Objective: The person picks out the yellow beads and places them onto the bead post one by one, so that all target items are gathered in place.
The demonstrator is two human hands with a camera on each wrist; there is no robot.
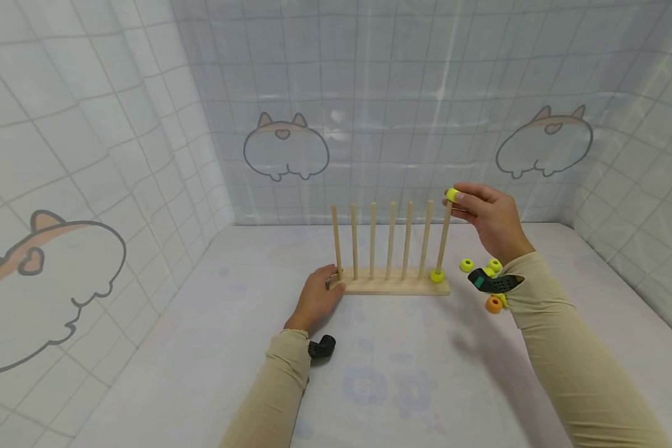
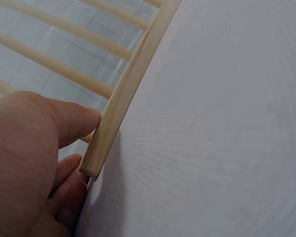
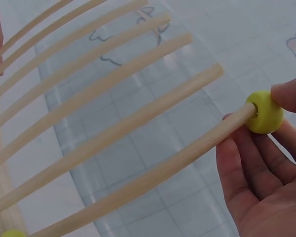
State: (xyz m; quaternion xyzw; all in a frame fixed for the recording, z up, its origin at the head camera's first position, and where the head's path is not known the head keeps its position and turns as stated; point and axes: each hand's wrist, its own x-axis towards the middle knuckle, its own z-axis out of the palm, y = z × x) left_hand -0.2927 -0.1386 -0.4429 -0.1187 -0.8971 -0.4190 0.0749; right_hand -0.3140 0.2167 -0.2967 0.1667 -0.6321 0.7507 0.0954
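Observation:
A wooden peg rack [image 1: 394, 287] stands upright on the table, with a row of several thin dowels rising from its flat base. My left hand [image 1: 316, 297] holds the base's left end, thumb [image 2: 81, 121] against the front edge and fingers round the end. At the top of the rightmost dowel [image 3: 153, 182], my right hand [image 1: 495, 218] pinches a yellow ring bead [image 3: 266, 111] between thumb and fingers. The dowel's tip sits in the bead's hole. Another yellow bead [image 1: 437, 276] rests at the foot of that same dowel.
Right of the rack lie loose yellow beads [image 1: 467, 266] and an orange bead [image 1: 494, 304], partly hidden by the right wrist's black strap [image 1: 495, 283]. A tiled-pattern curtain [image 1: 392, 112] with cartoon animals hangs behind the table and along both sides.

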